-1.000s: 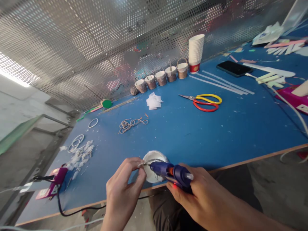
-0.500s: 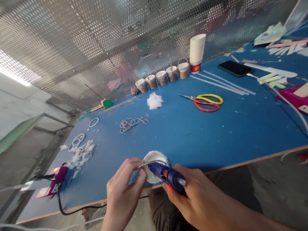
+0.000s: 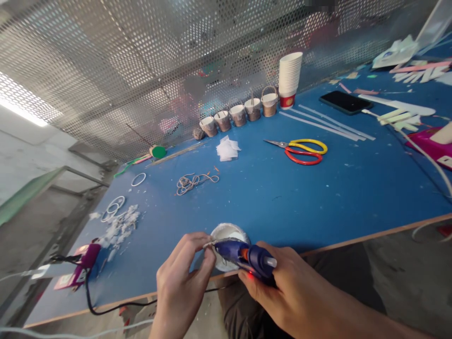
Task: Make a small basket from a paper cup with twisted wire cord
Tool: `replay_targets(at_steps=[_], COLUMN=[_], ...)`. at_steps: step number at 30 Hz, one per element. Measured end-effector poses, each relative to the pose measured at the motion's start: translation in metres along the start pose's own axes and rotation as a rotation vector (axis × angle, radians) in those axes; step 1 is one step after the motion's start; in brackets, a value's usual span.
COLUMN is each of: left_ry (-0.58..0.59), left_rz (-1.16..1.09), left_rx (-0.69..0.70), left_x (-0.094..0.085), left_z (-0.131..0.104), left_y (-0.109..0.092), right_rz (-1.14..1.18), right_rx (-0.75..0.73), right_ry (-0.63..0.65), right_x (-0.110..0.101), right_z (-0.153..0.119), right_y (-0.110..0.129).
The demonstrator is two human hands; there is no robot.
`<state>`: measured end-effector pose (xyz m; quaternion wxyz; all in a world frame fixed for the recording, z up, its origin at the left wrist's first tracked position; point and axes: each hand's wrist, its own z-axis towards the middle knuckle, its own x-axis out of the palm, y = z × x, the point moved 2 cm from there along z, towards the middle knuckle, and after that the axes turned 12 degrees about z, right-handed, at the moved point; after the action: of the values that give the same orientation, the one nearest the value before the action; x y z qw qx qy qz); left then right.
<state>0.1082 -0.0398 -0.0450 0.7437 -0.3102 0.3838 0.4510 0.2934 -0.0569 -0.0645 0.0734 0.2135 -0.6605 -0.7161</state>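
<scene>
My right hand [image 3: 282, 278] is wrapped round a dark blue hot glue gun [image 3: 259, 261], whose red light glows near my thumb. A white glue stick end shows at its back. The gun's front lies over a white-lined cup [image 3: 229, 229] at the near table edge. Between thumb and fingers, my left hand [image 3: 187, 268] pinches a thin grey twisted cord [image 3: 209, 244], which runs across the cup's mouth beside the gun. The nozzle tip is close to the left fingertips; whether it touches the cord I cannot tell.
Several small cups [image 3: 238, 115] line the mesh, beside stacked paper cups [image 3: 290, 77]. Scissors [image 3: 303, 150], white squares [image 3: 228, 148], loose twine [image 3: 192, 182] and a phone [image 3: 346, 101] lie on the blue table [image 3: 275, 202]. A black cable hangs below the left front edge.
The glue gun has shifted slightly, its nozzle now nearer my left fingertips along the cord. My left hand keeps its pinch in nearly the same place.
</scene>
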Motion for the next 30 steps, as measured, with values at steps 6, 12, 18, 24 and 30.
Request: replay_targets(at_steps=[6, 12, 18, 24, 30], left_ry=[-0.008, -0.013, -0.019, -0.016, -0.03], left_rz=[-0.002, -0.023, -0.017, -0.016, 0.0], left_rx=[-0.026, -0.018, -0.006, -0.018, -0.044], left_x=[0.001, 0.002, 0.003, 0.002, 0.004], left_z=[-0.002, -0.001, 0.0, 0.001, 0.0], left_y=[0.001, 0.002, 0.002, 0.001, 0.003], right_rz=[0.049, 0.063, 0.123, 0.303, 0.712], right_rx=[-0.012, -0.032, -0.061, 0.015, 0.161], right_ry=[-0.005, -0.081, -0.03, -0.017, -0.021], right_x=[-0.003, -0.009, -0.018, -0.023, -0.026], right_z=[-0.002, -0.006, -0.005, -0.01, -0.018], right_y=[0.002, 0.002, 0.007, 0.008, -0.005])
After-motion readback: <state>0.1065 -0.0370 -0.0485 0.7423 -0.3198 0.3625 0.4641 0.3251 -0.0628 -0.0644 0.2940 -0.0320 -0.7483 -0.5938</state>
